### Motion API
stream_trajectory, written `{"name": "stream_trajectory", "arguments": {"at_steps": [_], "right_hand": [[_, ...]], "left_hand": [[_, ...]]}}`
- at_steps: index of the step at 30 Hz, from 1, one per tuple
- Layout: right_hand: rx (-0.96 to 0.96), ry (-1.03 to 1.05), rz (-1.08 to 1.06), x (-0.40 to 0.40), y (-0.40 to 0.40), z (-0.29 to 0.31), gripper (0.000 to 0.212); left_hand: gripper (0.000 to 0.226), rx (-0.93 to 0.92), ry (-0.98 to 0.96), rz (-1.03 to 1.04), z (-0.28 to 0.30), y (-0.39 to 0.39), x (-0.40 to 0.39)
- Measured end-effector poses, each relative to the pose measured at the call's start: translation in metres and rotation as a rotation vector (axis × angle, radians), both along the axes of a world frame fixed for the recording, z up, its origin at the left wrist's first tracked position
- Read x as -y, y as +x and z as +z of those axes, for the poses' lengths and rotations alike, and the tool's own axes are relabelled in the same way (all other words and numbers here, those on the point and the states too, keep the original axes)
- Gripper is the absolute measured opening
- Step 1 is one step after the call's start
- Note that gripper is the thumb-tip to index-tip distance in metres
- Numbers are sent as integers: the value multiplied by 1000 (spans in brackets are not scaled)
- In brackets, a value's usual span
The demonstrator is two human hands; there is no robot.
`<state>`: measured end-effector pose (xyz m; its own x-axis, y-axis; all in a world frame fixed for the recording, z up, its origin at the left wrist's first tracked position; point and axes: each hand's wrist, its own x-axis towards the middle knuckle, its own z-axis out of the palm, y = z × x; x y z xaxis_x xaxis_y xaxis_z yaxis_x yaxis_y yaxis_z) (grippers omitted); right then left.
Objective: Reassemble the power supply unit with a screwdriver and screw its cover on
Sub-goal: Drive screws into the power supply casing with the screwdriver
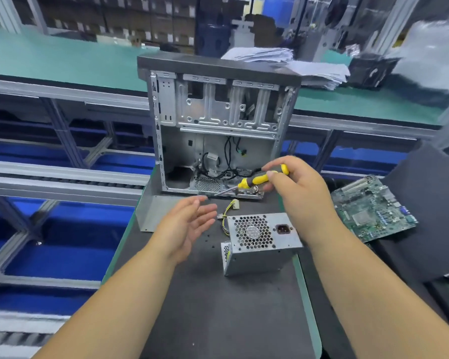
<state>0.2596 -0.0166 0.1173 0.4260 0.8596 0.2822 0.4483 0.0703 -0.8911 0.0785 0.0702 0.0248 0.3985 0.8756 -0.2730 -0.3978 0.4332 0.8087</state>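
Observation:
The grey metal power supply unit [261,242] stands on the dark mat, its fan grille and power socket facing me. Yellow and black wires [230,207] trail from its far left side. My right hand [298,187] grips the yellow and black handle of a screwdriver [254,181] above and behind the unit, with the shaft pointing left and down. My left hand [189,224] hovers open, palm turned right, just left of the unit, its fingertips near the screwdriver tip. Several small dark screws [207,238] lie on the mat beside the unit.
An open, gutted computer case [218,125] stands upright behind the unit, with loose cables inside. A green motherboard [373,211] lies to the right on a dark sheet. The case's side panel [151,211] leans at the left mat edge. Conveyor rails run to the left.

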Motion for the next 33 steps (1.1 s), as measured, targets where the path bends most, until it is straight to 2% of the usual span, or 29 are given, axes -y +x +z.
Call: {"name": "stream_trajectory", "arguments": {"at_steps": [3, 12, 21, 33], "right_hand": [[-35, 40, 2, 20, 13, 6, 12], [-126, 66, -10, 70, 50, 3, 14], [-136, 163, -46, 105, 87, -10, 15], [-148, 145, -31, 112, 95, -7, 14]], "left_hand": [[15, 88, -48, -23, 9, 23, 10], [12, 93, -29, -47, 18, 62, 42], [16, 12, 101, -75, 25, 96, 71], [17, -66, 217, -74, 26, 107, 79]]}}
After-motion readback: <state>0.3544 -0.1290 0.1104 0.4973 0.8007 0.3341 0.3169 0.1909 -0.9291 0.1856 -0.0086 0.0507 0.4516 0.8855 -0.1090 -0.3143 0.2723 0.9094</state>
